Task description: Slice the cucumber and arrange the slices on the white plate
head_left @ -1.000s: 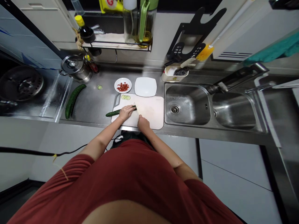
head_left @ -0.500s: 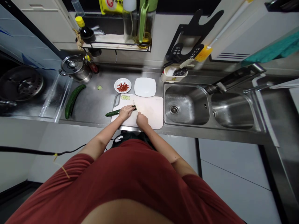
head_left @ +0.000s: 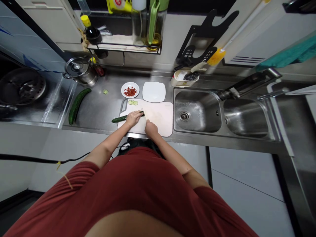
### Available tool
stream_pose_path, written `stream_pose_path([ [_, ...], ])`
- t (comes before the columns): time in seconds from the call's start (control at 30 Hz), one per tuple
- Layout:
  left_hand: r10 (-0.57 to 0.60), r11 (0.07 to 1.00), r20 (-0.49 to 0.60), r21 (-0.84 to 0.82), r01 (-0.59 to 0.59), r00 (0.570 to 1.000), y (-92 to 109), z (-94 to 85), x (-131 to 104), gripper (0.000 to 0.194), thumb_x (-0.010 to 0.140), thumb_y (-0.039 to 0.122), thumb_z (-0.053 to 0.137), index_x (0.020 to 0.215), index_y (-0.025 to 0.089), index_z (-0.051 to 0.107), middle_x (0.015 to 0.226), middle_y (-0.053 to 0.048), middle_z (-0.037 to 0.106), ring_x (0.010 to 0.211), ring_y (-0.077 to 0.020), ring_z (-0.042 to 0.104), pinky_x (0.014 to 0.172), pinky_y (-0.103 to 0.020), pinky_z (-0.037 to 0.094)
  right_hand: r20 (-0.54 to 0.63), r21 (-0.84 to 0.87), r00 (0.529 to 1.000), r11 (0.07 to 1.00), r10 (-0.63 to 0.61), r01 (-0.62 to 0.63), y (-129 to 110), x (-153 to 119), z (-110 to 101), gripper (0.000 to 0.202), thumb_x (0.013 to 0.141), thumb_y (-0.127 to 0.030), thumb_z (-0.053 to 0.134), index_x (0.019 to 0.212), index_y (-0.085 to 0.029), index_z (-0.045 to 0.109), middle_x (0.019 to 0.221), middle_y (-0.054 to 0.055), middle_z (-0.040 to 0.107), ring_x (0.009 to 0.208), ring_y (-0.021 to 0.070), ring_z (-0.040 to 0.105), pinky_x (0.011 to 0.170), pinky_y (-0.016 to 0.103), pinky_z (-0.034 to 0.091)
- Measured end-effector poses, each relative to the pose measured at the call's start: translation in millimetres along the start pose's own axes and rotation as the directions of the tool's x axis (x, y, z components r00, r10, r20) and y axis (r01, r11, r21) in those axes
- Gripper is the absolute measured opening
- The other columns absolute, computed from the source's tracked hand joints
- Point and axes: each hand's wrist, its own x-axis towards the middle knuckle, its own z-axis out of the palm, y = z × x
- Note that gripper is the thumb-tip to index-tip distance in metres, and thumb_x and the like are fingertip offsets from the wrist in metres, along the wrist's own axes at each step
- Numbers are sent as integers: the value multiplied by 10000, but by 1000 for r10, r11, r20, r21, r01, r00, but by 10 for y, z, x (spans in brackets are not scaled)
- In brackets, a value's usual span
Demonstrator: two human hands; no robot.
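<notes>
A dark green cucumber [head_left: 119,119] lies across the left half of a white cutting board [head_left: 163,125], its left end sticking out past the board. My left hand [head_left: 133,118] is closed over it near its right, cut end. In my right hand [head_left: 151,128], a fist is wrapped round the handle of a kitchen knife [head_left: 144,113]; the blade stands against the cucumber's cut end, and the handle is hidden by my fingers. A few pale cucumber slices [head_left: 133,102] lie at the board's upper left corner.
Behind the board stand a plate of chopped red pieces [head_left: 130,91] and a white square plate [head_left: 154,92]. A second cucumber [head_left: 78,105] and some end pieces [head_left: 105,92] lie left. A lidded pot [head_left: 80,70] is at the back left; a double sink [head_left: 197,113] adjoins on the right.
The knife and my right hand have shifted very slightly at the cucumber's cut end. My left hand keeps its hold, and the view has moved a little.
</notes>
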Motion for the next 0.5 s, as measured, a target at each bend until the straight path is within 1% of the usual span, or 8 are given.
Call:
stream_pose_path([
  [0.33, 9, 1000, 1, 10, -9, 1000, 24, -23, 9, 315, 950, 245, 448, 1155, 226, 687, 1239, -70, 654, 1129, -190, 610, 988, -353, 481, -18, 17, 1000, 1000, -11, 11, -63, 179, -52, 307, 891, -62, 391, 1179, -131, 471, 1054, 150, 671, 1017, 226, 655, 824, 300, 488],
  [0.5, 3, 1000, -10, 20, -3, 1000, 41, -38, 13, 319, 958, 264, 437, 1147, 223, 691, 1233, -67, 658, 1118, -191, 616, 985, -351, 481, -15, 23, 1000, 1000, -11, 11, -34, 152, -38, 286, 893, -73, 407, 1164, -133, 476, 1056, 147, 669, 1013, 235, 655, 823, 314, 490],
])
